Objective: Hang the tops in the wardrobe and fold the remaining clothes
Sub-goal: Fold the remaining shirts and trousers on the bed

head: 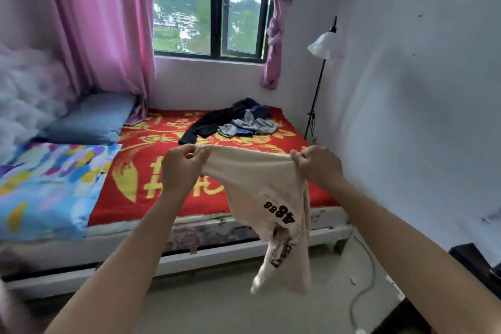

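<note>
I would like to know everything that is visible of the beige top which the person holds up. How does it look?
The beige top looks like thin, soft fabric, with black digits printed upside down and a dark graphic lower down. Its upper edge is stretched between the left hand and the right hand, each pinching a bunched end. The rest hangs crumpled and twisted in the air in front of the bed, and seems to touch nothing else.

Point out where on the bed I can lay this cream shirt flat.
The near half of the red blanket is bare: colourful quilt to its left, bed's front edge nearest, clothes pile behind. A narrower bare strip runs between the blue pillow and that pile. The far right corner is crowded.
</note>
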A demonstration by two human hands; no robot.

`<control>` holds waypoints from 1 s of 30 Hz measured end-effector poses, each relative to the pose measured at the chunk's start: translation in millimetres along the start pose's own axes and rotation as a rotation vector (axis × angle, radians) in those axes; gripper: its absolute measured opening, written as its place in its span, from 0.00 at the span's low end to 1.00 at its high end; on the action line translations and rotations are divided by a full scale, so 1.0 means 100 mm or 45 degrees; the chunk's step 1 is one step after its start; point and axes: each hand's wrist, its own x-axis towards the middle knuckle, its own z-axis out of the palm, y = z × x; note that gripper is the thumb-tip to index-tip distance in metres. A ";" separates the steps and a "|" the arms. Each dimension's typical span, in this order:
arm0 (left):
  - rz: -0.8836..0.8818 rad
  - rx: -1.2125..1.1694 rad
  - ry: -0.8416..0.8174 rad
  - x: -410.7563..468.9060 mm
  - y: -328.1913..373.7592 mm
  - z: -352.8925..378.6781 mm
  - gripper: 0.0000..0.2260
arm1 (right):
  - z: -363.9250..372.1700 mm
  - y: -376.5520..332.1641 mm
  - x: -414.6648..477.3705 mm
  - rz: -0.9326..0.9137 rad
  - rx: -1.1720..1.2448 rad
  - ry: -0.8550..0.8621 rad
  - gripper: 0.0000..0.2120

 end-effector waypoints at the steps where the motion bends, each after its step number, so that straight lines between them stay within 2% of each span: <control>1: 0.026 0.096 -0.007 0.14 -0.08 -0.03 0.21 | 0.08 -0.04 0.11 0.000 -0.039 -0.045 0.25; 4: 0.035 0.228 0.005 0.58 -0.22 -0.10 0.15 | 0.35 -0.18 0.50 0.013 -0.078 -0.145 0.25; 5: 0.033 0.168 0.000 0.71 -0.25 -0.09 0.12 | 0.42 -0.22 0.59 0.037 -0.047 -0.178 0.24; 9: -0.054 -0.100 0.015 1.18 -0.33 -0.08 0.15 | 0.85 -0.43 1.00 0.142 0.209 -0.257 0.22; 12: 0.116 0.161 0.078 1.50 -0.40 -0.01 0.17 | 1.18 -0.67 1.21 0.119 0.294 -0.283 0.16; 15: 0.320 0.691 0.024 1.77 -0.48 0.09 0.12 | 1.43 -0.94 1.31 -0.023 0.410 -0.335 0.19; 17: 0.334 0.792 -0.029 1.95 -0.53 0.15 0.12 | 1.59 -1.11 1.36 -0.171 0.478 -0.413 0.20; 23: 0.261 0.610 -0.194 2.67 -0.75 0.22 0.07 | 1.92 -1.29 2.07 -0.322 0.731 -0.469 0.31; 26: 0.188 0.503 -0.294 2.94 -0.83 0.29 0.06 | 2.02 -1.35 2.50 -0.405 0.926 -0.597 0.34; 28: 0.098 0.432 -0.358 3.13 -0.85 0.35 0.05 | 2.11 -1.35 2.80 -0.431 1.145 -0.718 0.31; 30: 0.017 0.415 -0.398 3.33 -0.90 0.38 0.03 | 2.20 -1.32 3.11 -0.442 1.338 -0.838 0.18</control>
